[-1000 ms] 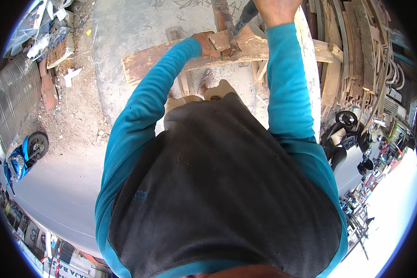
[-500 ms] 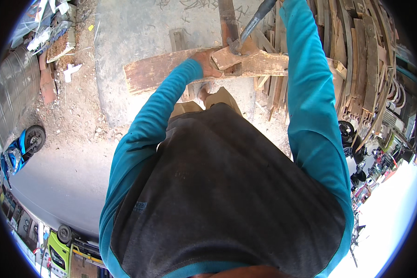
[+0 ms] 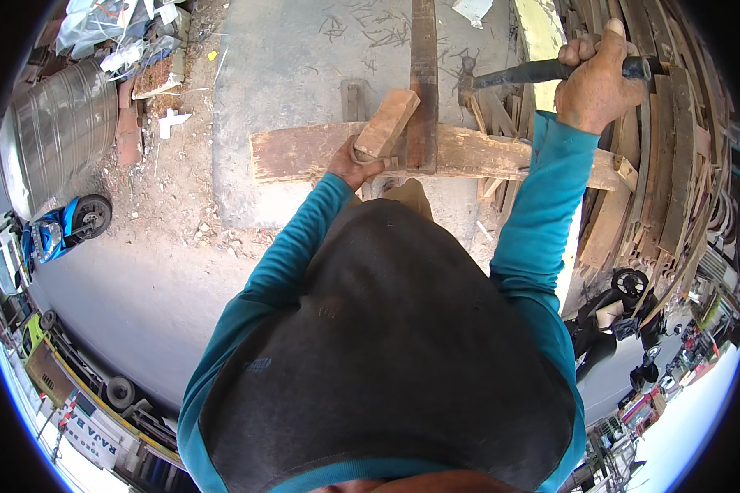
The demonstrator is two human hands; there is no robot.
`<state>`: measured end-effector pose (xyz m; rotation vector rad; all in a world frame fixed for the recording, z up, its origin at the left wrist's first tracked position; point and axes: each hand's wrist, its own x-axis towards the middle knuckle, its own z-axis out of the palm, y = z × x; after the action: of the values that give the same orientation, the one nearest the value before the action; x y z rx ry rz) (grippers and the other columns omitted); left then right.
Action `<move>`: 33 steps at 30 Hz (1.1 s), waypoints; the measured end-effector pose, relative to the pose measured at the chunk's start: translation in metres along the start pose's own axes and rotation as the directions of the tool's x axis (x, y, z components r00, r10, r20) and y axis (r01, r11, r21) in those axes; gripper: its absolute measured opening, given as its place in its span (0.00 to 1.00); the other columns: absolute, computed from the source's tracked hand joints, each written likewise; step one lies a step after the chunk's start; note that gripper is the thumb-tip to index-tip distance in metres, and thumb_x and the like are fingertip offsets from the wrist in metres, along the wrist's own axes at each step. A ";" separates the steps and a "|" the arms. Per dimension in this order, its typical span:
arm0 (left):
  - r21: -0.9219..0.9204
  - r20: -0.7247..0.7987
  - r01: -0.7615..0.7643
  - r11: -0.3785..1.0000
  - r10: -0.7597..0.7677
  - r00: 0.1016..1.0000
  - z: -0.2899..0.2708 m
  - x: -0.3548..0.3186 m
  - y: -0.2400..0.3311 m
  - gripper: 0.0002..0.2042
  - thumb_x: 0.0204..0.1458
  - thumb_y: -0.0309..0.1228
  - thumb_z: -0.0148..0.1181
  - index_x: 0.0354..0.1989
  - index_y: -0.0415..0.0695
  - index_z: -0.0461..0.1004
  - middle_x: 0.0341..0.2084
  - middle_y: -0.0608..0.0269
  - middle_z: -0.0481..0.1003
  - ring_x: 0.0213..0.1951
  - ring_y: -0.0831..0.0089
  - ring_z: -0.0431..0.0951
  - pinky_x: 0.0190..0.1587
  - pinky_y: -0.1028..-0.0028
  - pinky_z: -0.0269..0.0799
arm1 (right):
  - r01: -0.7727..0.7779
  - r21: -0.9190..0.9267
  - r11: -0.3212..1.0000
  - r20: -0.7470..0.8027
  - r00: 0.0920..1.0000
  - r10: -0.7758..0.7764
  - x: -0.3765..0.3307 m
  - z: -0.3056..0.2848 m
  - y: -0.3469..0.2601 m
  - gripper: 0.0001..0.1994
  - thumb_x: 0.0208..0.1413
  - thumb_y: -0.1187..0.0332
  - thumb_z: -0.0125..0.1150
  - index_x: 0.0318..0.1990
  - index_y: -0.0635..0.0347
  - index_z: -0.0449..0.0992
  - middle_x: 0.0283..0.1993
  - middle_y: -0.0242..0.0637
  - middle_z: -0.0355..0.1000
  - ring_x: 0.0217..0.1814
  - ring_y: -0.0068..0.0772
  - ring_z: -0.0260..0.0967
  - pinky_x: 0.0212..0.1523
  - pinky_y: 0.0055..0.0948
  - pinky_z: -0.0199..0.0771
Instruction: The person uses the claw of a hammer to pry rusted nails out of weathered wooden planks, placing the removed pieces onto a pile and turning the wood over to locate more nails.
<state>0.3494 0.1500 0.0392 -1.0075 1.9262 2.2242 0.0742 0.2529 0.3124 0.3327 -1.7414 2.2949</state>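
Observation:
My left hand (image 3: 355, 167) is closed around the lower end of a short wooden block (image 3: 388, 123), which slants up and to the right over a wide, worn plank (image 3: 300, 152). At the upper right, my right hand (image 3: 602, 86) grips the black handle of a hammer (image 3: 514, 76). The hammer's head points left, apart from the block. A long, narrow dark board (image 3: 423, 78) meets the plank just right of the block and runs away from me.
Stacked old boards (image 3: 674, 156) fill the right side. Thin dark nail-like pieces (image 3: 382, 37) lie scattered on the concrete ahead. A metal drum (image 3: 62, 135) and a blue motorbike (image 3: 57, 230) stand at left, a dark motorbike (image 3: 604, 324) at right.
The hammer has come off the block and swung to the right with my right hand. The block, held in my left hand, has turned to a steeper slant. The whole view has shifted.

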 end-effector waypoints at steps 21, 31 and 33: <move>0.187 -0.466 0.351 0.918 -0.231 0.854 -0.460 -0.233 -0.111 0.34 0.36 0.51 0.73 0.49 0.44 0.72 0.31 0.58 0.80 0.37 0.64 0.81 0.42 0.64 0.76 | 0.193 -0.585 0.788 0.051 0.978 -0.202 -0.269 0.112 0.122 0.16 0.58 0.61 0.67 0.36 0.70 0.76 0.31 0.45 0.75 0.32 0.36 0.68 0.35 0.39 0.73; -0.110 -0.705 0.219 0.970 -0.231 0.670 -0.557 -0.265 -0.110 0.43 0.34 0.54 0.74 0.56 0.36 0.70 0.42 0.54 0.78 0.43 0.64 0.79 0.48 0.67 0.74 | 0.013 -0.731 0.682 0.284 0.915 0.287 -0.374 0.109 0.269 0.15 0.57 0.61 0.65 0.30 0.65 0.73 0.27 0.42 0.72 0.29 0.35 0.66 0.34 0.38 0.71; -0.104 -0.626 0.084 0.991 -0.131 0.769 -0.571 -0.237 -0.069 0.41 0.37 0.54 0.73 0.57 0.38 0.70 0.42 0.57 0.77 0.43 0.65 0.78 0.49 0.68 0.73 | 0.003 -0.744 0.668 0.300 0.895 0.330 -0.375 0.104 0.288 0.15 0.56 0.61 0.65 0.29 0.65 0.72 0.26 0.42 0.72 0.29 0.35 0.65 0.34 0.38 0.70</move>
<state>0.8191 -0.2559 0.0803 -2.0405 1.9115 2.0539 0.3391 0.0579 -0.0429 0.5292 -2.8387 1.4514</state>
